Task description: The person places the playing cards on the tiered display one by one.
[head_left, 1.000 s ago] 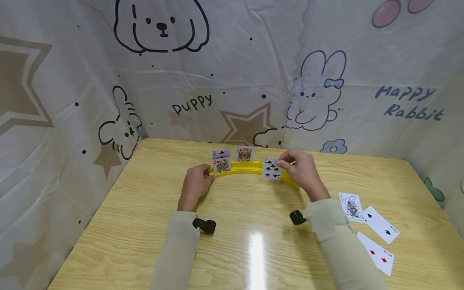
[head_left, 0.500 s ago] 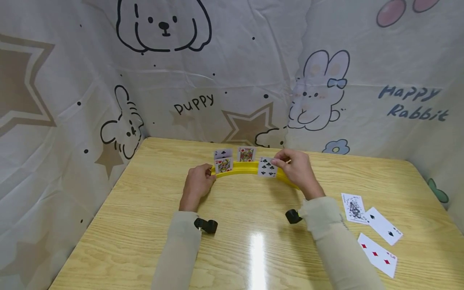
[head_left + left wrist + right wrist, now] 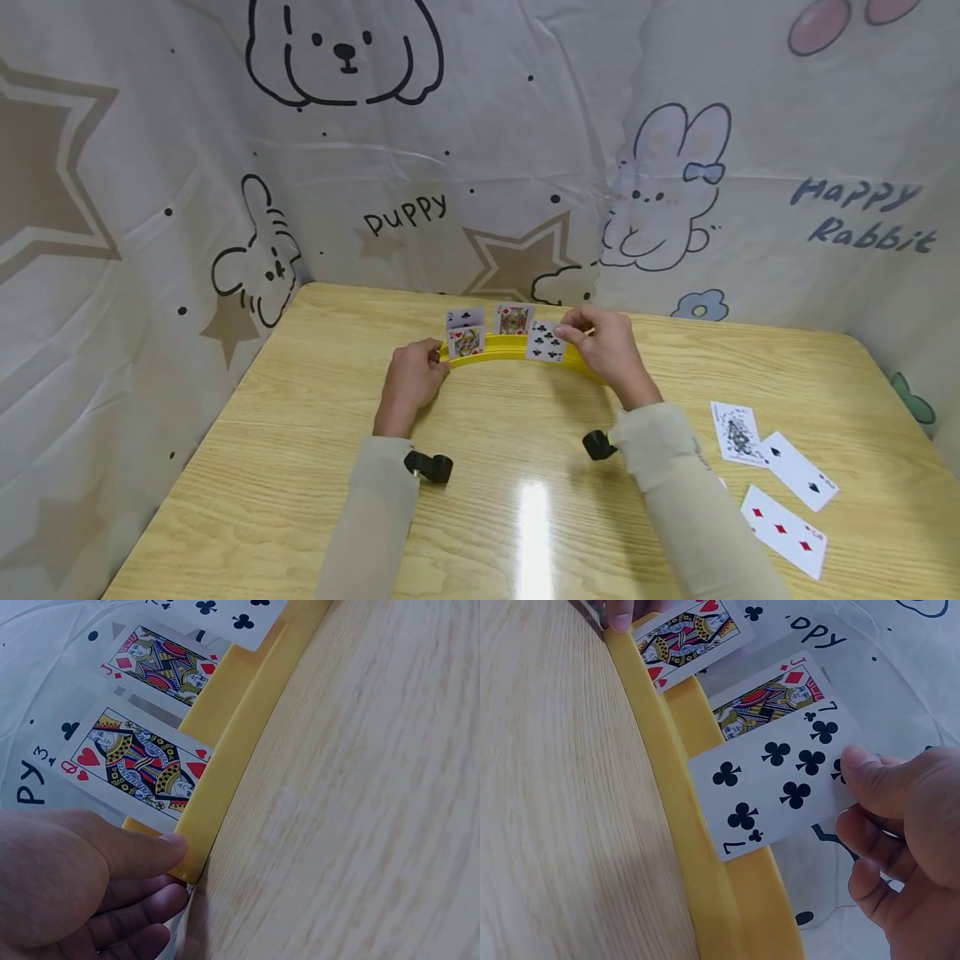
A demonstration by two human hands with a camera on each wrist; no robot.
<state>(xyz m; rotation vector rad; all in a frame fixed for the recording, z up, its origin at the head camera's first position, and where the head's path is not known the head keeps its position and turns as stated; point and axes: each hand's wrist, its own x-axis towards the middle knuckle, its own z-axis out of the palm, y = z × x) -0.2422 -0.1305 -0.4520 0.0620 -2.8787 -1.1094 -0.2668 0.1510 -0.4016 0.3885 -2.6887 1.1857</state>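
My right hand (image 3: 606,350) pinches the seven of clubs (image 3: 772,780) by its edge between thumb and fingers. The card's lower edge is right at the front of a curved yellow card holder (image 3: 498,350). At the holder's left end my left hand (image 3: 411,383) grips it, thumb (image 3: 161,855) on the front and fingers curled beneath. The queen of hearts (image 3: 142,761) stands in the front slot beside that hand. Behind it rises the three of clubs (image 3: 467,317), partly covered. The jack of diamonds (image 3: 514,319) stands in the back slot, near the seven.
To the right on the wooden table (image 3: 300,517) lie a joker (image 3: 737,433), the two of spades (image 3: 801,471) and the three of diamonds (image 3: 783,531), face up. Another card's corner peeks out beside the right sleeve (image 3: 690,492). A printed cloth (image 3: 390,150) hangs behind the table.
My right hand has moved left along the holder with the seven of clubs, bringing it closer to the jack. My left hand keeps its grip on the holder's end.
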